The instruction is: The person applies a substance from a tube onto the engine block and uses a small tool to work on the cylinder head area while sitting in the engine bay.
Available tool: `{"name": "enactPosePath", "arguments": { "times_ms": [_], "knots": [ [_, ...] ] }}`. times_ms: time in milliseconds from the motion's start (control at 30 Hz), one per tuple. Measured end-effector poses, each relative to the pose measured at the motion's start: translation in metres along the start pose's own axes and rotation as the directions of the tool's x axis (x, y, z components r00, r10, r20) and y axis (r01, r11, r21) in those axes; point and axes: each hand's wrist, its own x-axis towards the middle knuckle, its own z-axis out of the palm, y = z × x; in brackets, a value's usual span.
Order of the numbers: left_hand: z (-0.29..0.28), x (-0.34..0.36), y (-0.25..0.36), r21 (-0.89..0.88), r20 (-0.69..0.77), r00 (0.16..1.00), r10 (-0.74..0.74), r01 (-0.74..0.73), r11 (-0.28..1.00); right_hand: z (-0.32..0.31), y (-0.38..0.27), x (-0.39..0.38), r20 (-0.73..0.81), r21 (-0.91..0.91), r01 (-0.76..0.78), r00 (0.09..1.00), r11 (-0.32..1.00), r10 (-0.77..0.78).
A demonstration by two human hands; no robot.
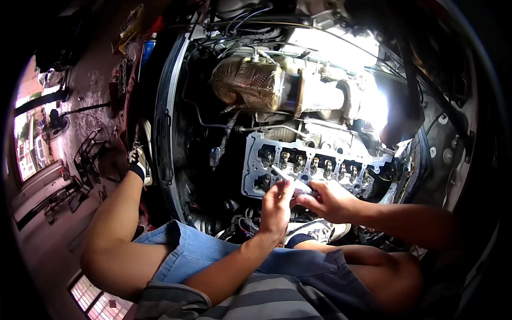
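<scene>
Over a silver cylinder head (250,165) with a row of valve parts (314,166), my left hand (274,213) and my right hand (333,202) are close together, fingers closed round a slim, pale elongated object (282,174). Its thin end points up-left toward the valve parts; its lower part, greyer, is mostly hidden by my fingers, so its exact kind is unclear. My left thumb lies along it, while my right fingers wrap its lower end from the right.
A heat-shielded exhaust part (250,80), hoses and a bright light (341,45) lie beyond. The metal body edge (165,138) runs down the left. My legs (117,229) and shoes (320,232) frame the lower area. A fan (56,125) stands far left.
</scene>
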Motion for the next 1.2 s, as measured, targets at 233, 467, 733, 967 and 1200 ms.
{"name": "enactPosePath", "arguments": {
  "times_ms": [233,467,733,967,1200],
  "knots": [
    [-0.030,0.040,0.015,-0.151,-0.010,0.975,-0.224,0.220,0.964,0.031,-0.024,0.063,-0.165,0.249,-0.023,0.984,0.968,0.066],
    [-0.037,0.061,0.021,-0.126,-0.051,0.953,-0.300,0.292,0.948,0.051,0.005,0.089,-0.160,0.322,-0.097,0.975,0.942,0.155],
    [-0.050,0.076,0.031,-0.119,-0.031,0.950,-0.311,0.306,0.945,0.048,-0.012,0.104,-0.190,0.459,-0.057,0.968,0.886,0.161],
    [-0.048,0.076,0.034,-0.075,-0.052,0.951,-0.303,0.299,0.951,0.055,0.002,0.111,-0.262,0.388,-0.060,0.949,0.920,0.172],
    [-0.042,0.075,0.038,-0.035,-0.130,0.947,-0.295,0.293,0.956,0.058,0.004,0.113,-0.236,0.400,-0.104,0.948,0.911,0.212]
  ]
}}
